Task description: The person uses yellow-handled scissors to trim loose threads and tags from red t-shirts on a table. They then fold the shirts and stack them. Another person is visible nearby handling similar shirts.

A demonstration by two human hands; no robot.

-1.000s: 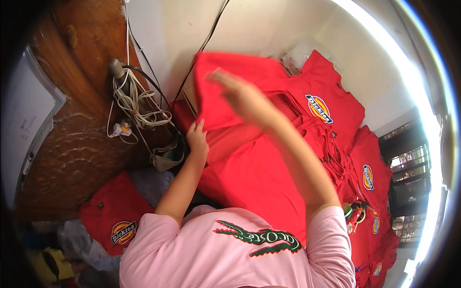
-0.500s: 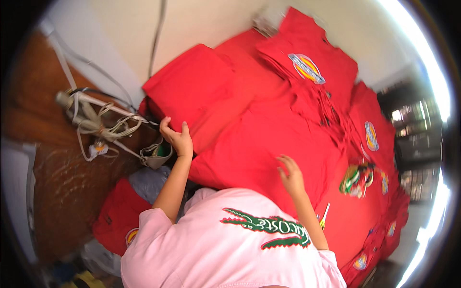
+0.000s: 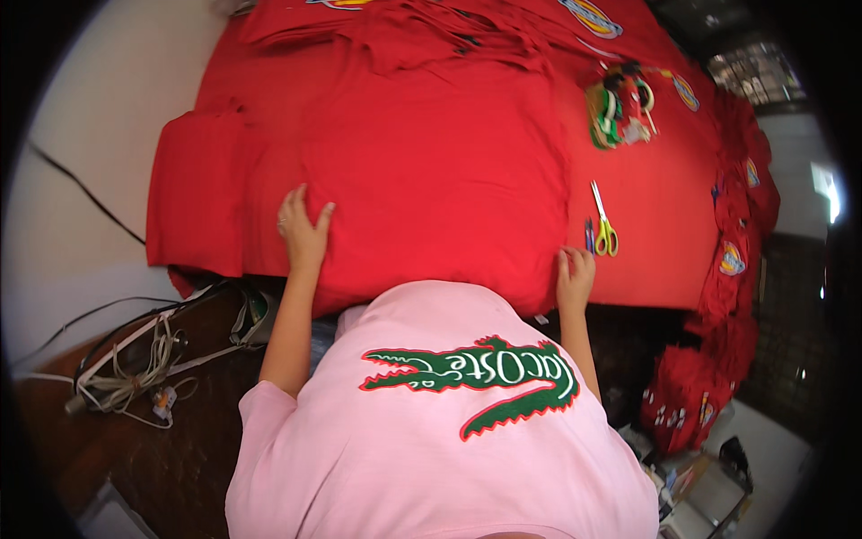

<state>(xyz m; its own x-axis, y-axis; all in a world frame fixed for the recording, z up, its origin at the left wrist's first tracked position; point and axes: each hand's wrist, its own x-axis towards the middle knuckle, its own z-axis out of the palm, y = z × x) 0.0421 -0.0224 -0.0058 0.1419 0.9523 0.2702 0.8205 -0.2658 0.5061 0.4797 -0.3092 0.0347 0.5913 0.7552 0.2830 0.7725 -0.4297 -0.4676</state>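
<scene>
So the spread red garment (image 3: pixel 440 180) is lying just left of the scissors (image 3: pixel 602 221) (that's my reference point for everything here), mostly flat on the red tabletop (image 3: pixel 655 269). The left hand (image 3: pixel 305 229) is well over to the left of the scissors, on the garment's far border, thumb and fingers spread apart and not pinching anything. The right hand (image 3: pixel 575 272) is just below and left of the scissors, by the near border; thumb and fingertips look close together, but honestly can't tell if there's fabric between them. My main worry would be that right hand: one careless swing outward and it could knock the yellow handles, or the small dark blue tool (image 3: pixel 589 235) right beside the scissors. Dragging the cloth to the right might also bury both under it. Other thing: there's bunched red fabric (image 3: pixel 449 40) up and left of the scissors, so a hard tug toward the body could pull that along and wrinkle everything. Uneven pulling between the hands would probably skew it too.
</scene>
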